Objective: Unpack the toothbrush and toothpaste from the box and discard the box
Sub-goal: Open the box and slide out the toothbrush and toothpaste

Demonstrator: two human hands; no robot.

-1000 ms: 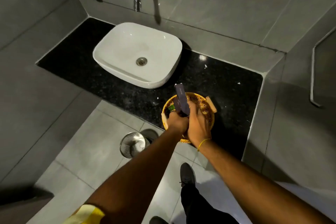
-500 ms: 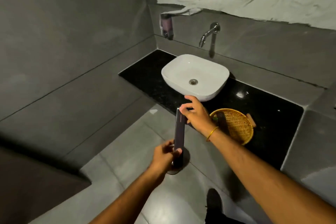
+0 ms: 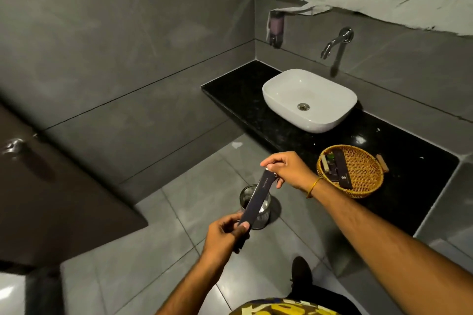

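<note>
A long, narrow dark box is held slantwise between both hands, above the floor. My left hand grips its lower end. My right hand pinches the flap at its upper end. Directly behind and below the box stands a small metal bin on the floor tiles. I see no toothbrush or toothpaste outside the box.
A woven basket with other dark packets sits on the black counter to the right. A white basin stands further back under a wall tap. A soap dispenser hangs in the corner. My shoe is on the floor.
The box was lifted from the basket and carried left, over the bin. My view swung left and back from the counter. My right hand now pinches the top flap.
</note>
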